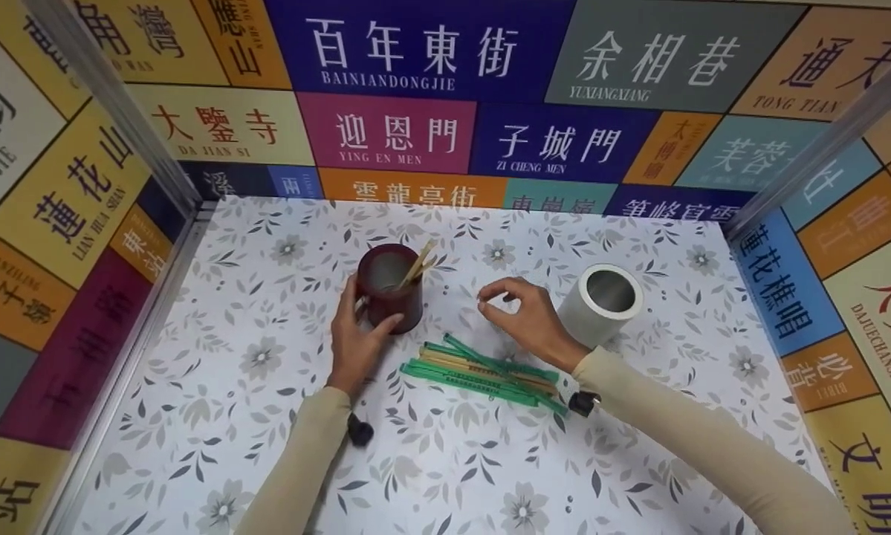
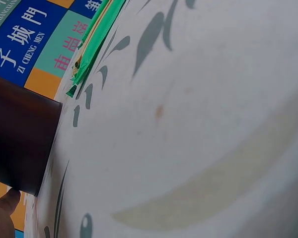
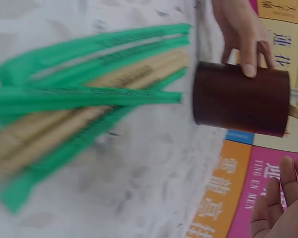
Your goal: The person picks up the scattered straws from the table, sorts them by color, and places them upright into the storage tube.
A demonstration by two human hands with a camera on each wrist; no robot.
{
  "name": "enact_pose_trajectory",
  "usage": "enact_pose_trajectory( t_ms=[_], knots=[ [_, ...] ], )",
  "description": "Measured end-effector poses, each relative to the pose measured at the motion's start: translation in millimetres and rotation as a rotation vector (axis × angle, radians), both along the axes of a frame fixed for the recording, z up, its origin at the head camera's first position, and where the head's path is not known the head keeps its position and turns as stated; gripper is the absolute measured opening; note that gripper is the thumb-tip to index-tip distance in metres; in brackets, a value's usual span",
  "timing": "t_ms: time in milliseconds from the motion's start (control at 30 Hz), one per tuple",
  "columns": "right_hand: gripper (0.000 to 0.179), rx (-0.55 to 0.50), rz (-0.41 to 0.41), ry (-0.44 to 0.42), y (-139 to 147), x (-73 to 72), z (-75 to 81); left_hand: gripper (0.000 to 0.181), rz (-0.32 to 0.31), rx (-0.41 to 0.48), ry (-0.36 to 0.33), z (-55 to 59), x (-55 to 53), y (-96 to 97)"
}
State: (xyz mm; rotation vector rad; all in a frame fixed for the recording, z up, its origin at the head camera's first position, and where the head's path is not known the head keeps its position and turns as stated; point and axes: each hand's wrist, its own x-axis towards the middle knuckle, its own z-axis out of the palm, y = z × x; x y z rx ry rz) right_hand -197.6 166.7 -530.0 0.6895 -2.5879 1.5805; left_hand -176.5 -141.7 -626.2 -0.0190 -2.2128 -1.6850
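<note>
A dark red-brown cylindrical cup stands upright on the table. Slim wooden sticks lean out over its right rim. My left hand holds the cup from its left and near side, thumb across the front. To the right of the cup, in the air, is my right hand, thumb and index finger bent into a loop with nothing visible between them. Below it lies a loose pile of green-wrapped and tan-wrapped chopsticks. In the left wrist view only part of the cup and a thumb show.
Behind the right hand a white cylindrical container stands upright, its dark opening facing up. The table has a floral cover. Panels with printed characters enclose the back and both sides.
</note>
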Motion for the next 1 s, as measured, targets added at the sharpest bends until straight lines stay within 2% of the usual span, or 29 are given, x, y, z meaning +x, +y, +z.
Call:
enact_pose_trajectory(
  t_ms=[500, 633, 833, 1000],
  knots=[
    [0.011, 0.104, 0.050, -0.112, 31, 39.9, -60.3, 0.107, -0.013, 0.025, 0.008, -2.7, 0.9, -0.1],
    [0.009, 0.132, 0.058, -0.104, 40, 45.8, -69.0, 0.106, -0.013, 0.026, -0.008, -1.2, 1.9, 0.5],
    [0.010, 0.185, 0.046, -0.045, 51, 51.1, -78.5, 0.107, -0.002, 0.006, -0.026, 0.6, 2.0, 1.0],
    [0.007, 0.255, 0.069, -0.020, 57, 51.7, -82.2, 0.107, -0.004, 0.010, -0.004, -1.9, 0.4, 0.3]
  ],
)
